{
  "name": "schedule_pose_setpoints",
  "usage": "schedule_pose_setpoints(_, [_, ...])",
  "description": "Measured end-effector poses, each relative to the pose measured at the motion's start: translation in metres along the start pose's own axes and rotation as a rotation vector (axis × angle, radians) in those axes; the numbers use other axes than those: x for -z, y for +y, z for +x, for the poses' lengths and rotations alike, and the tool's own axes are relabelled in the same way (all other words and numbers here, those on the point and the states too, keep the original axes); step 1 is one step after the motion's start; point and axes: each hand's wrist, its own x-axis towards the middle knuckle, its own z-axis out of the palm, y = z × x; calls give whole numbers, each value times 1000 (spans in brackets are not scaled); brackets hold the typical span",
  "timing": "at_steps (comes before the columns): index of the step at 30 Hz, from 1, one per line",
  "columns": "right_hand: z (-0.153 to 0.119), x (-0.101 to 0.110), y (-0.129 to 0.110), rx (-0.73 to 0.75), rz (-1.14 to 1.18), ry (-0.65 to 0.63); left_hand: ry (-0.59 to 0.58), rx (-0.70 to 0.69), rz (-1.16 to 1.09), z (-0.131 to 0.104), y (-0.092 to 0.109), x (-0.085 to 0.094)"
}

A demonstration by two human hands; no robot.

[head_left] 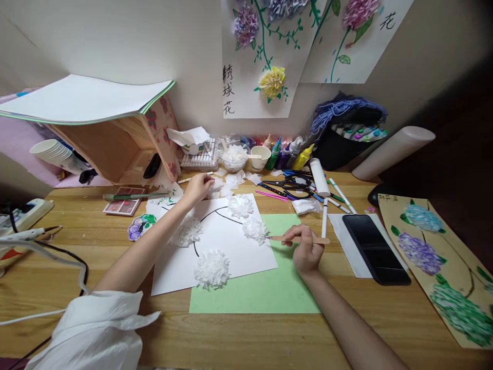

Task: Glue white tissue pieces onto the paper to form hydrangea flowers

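Observation:
My right hand point(308, 249) grips a flat wooden craft stick point(318, 240); its dark-stained far tip reaches the edge of a white paper flower point(254, 230). My left hand point(198, 189) is closed in a pinch beside loose white tissue squares point(231, 181); what its fingertips hold, if anything, is too small to tell. Under my left forearm lies a white sheet point(239, 257) with black stem lines and several fluffy white flowers, one of them a larger flower point(211, 269) near its lower edge. A green sheet point(254, 303) sits partly beneath it.
At the back stand a bowl of tissue point(234, 156), a paper cup point(261, 158) and paint bottles point(285, 156). Black-handled scissors point(296, 182) lie among pens. On the right are a phone point(375, 249) and a flower picture point(439, 257). Cables point(73, 257) run at the left.

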Motion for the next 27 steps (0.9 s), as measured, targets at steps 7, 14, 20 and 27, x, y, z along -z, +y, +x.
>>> schedule_pose_setpoints(7, [0,0,0,21,-12,3,-103,0,57,-3,0,2])
schedule_pose_setpoints(14, [0,0,0,27,-29,-1,-148,-43,70,-6,-2,5])
schedule_pose_setpoints(20, [0,0,1,34,-31,0,136,-234,79,-5,-5,4])
schedule_pose_setpoints(27, [0,-1,1,11,-26,-3,59,-233,-159,-7,-1,9])
